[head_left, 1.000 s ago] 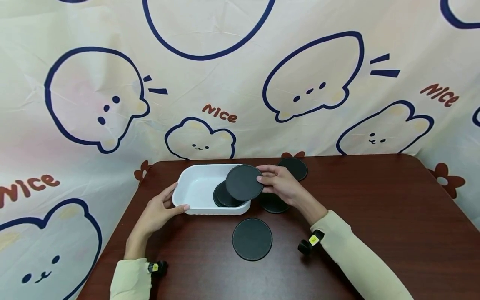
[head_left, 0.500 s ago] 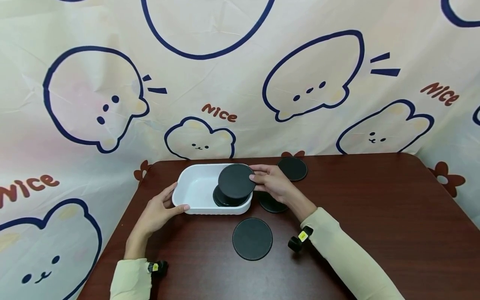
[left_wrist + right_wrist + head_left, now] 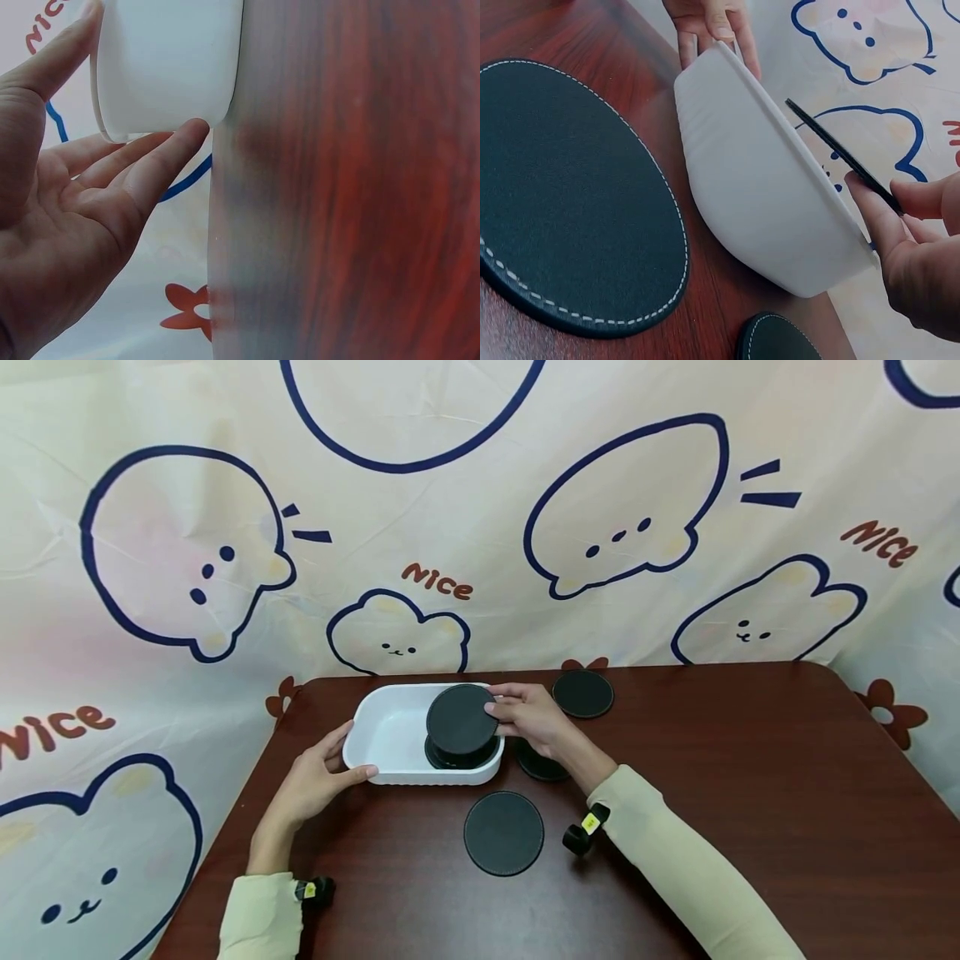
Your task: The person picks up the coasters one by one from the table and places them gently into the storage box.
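Note:
My right hand (image 3: 534,718) pinches a round black coaster (image 3: 461,720) by its right edge, thumb on top. The coaster is held tilted above the right half of a white rectangular dish (image 3: 393,735). Beneath it, more black coasters (image 3: 459,760) lie in the dish, partly hidden. At the dish's left end, my left hand (image 3: 311,783) holds it, the thumb at the front rim and the fingers along the side. In the right wrist view the held coaster (image 3: 840,150) appears edge-on, above the dish rim.
Further coasters lie on the dark wooden table (image 3: 720,793): one in front of the dish (image 3: 504,833), one partly under my right hand (image 3: 538,763), and one near the back edge (image 3: 582,693). A cartoon-printed cloth (image 3: 495,527) hangs behind the table.
My right hand has carried the coaster left, further over the dish and the coasters inside it. The left hand stays in place on the dish.

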Demonstrator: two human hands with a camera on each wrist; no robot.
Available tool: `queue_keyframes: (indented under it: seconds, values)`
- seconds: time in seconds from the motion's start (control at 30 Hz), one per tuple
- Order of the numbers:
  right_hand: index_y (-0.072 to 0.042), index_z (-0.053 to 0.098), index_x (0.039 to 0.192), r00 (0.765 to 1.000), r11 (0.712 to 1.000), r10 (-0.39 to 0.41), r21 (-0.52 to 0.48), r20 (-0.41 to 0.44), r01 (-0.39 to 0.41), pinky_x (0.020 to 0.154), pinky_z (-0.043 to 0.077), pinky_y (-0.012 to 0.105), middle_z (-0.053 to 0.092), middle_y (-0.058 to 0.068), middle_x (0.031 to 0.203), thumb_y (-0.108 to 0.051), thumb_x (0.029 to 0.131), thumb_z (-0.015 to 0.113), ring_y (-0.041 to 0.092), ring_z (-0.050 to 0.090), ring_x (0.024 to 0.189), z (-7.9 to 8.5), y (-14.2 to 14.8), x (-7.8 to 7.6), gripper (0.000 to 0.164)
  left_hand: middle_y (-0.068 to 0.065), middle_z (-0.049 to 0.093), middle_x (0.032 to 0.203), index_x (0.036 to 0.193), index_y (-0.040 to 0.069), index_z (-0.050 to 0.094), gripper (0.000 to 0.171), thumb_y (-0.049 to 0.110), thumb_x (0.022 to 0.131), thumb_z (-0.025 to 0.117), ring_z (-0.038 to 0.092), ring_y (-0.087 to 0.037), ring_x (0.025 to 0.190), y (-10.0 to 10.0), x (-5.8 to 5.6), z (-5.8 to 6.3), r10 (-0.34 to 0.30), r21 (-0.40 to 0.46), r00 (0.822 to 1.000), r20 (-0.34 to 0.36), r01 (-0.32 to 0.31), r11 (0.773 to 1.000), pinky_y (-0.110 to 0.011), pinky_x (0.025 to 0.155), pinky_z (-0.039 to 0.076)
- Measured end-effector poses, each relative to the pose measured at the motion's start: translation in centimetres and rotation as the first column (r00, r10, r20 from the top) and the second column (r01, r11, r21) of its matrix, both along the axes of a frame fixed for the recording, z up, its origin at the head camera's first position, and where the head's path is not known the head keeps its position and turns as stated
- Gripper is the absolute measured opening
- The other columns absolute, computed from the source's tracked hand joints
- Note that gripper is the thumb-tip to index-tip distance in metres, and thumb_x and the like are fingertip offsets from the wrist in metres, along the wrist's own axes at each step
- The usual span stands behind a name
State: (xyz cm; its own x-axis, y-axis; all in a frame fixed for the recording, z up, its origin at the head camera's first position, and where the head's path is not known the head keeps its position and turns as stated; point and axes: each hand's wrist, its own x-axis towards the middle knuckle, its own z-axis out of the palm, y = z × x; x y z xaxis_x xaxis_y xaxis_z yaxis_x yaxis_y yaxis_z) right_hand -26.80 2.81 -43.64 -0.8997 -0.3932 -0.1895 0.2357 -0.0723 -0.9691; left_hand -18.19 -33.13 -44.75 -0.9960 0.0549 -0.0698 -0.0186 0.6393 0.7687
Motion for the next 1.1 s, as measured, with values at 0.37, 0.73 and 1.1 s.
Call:
queue_keyframes:
  seconds: [0.37, 0.73, 1.1]
  values:
    - [-0.003, 0.06, 0.151, 0.995, 0.991, 0.032, 0.132, -0.097, -0.019, 0.087, 0.067, 0.031, 0.068, 0.024, 0.144, -0.007, 0.106, 0.066, 0.026, 0.078, 0.113, 0.3, -1.3, 0.2, 0.045, -0.027, 0.042, 0.168, 0.171, 0.008, 0.026, 0.104, 0.039, 0.092, 0.087, 0.059, -0.043, 0.143, -0.1, 0.0, 0.0, -0.004, -0.004, 1.0, -0.009, 0.004, 1.0, -0.053, 0.109, 0.054]
    - [-0.013, 0.074, 0.138, 0.844, 0.83, 0.108, 0.515, -0.526, 0.215, 0.098, 0.064, 0.046, 0.076, 0.011, 0.135, -0.033, 0.104, 0.073, 0.028, 0.076, 0.12, 0.9, -1.2, 0.9, 0.04, -0.026, 0.041, 0.169, 0.171, 0.009, 0.026, 0.104, 0.04, 0.092, 0.086, 0.057, -0.043, 0.145, -0.2, 0.1, -0.5, 0.005, -0.009, 1.0, -0.004, -0.005, 1.0, -0.053, 0.11, 0.053]
    - [-0.014, 0.068, 0.145, 0.851, 0.883, 0.001, 0.4, -0.525, 0.246, 0.095, 0.066, 0.044, 0.071, 0.01, 0.143, -0.033, 0.107, 0.068, 0.028, 0.077, 0.12, 0.8, 3.6, 1.4, 0.042, -0.026, 0.042, 0.169, 0.171, 0.009, 0.026, 0.105, 0.039, 0.092, 0.087, 0.058, -0.042, 0.144, -0.3, 0.1, -0.1, -0.005, 0.001, 1.0, -0.003, 0.005, 1.0, -0.05, 0.109, 0.055]
